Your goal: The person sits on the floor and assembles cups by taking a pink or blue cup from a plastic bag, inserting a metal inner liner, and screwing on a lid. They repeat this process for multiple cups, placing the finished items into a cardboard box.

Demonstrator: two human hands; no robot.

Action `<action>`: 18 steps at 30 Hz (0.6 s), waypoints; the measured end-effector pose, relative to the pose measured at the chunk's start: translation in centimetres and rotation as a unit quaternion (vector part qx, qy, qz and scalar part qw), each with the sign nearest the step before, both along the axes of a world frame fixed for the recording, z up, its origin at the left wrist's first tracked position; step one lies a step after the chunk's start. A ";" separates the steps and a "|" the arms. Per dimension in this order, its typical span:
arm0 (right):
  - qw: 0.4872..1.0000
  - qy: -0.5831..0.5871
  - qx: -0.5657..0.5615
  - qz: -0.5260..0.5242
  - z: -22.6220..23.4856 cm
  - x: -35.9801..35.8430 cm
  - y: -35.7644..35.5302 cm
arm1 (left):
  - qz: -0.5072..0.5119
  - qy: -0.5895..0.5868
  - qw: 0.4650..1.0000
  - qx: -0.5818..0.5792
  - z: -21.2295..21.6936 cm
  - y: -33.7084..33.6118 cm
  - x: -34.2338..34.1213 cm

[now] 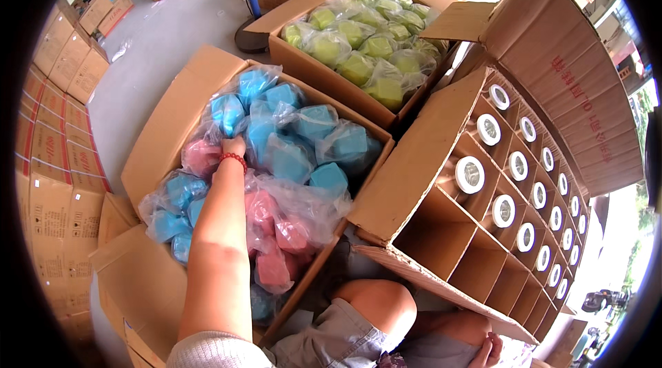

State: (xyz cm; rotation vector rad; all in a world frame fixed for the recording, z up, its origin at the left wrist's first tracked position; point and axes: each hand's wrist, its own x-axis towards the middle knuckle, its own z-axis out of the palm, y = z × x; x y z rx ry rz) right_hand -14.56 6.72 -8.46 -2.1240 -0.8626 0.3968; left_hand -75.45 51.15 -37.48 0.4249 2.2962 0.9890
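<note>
Left hand [233,144] is down in the bagged stuff, right up against a blue piece [227,113] just beyond it. Fingers are mostly hidden, so I can't tell how far they're curled or if they've got a grip. Red bracelet [234,159] on that wrist, pink piece [200,156] just left of the hand, more blues to its right. It's all in an open box [165,120] around the hand. Further out, up and right: green pieces [358,30], boxed too. Well right: white-rimmed jars [470,175] in a divided carton [427,161]. Right hand's [489,351] way off, lower right, fingers bent, grip unclear.
</note>
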 end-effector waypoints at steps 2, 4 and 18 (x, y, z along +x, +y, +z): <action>1.000 0.002 0.003 -0.028 -0.5 -0.1 -0.8 | -0.013 -0.017 0.999 0.032 2.8 0.6 3.3; 0.999 0.011 0.000 -0.035 -0.8 0.2 -0.8 | 0.007 -0.037 0.999 0.030 3.1 0.7 2.9; 0.999 -0.030 -0.013 -0.038 -0.8 -0.1 -0.9 | 0.050 -0.268 0.947 0.168 1.3 0.3 0.6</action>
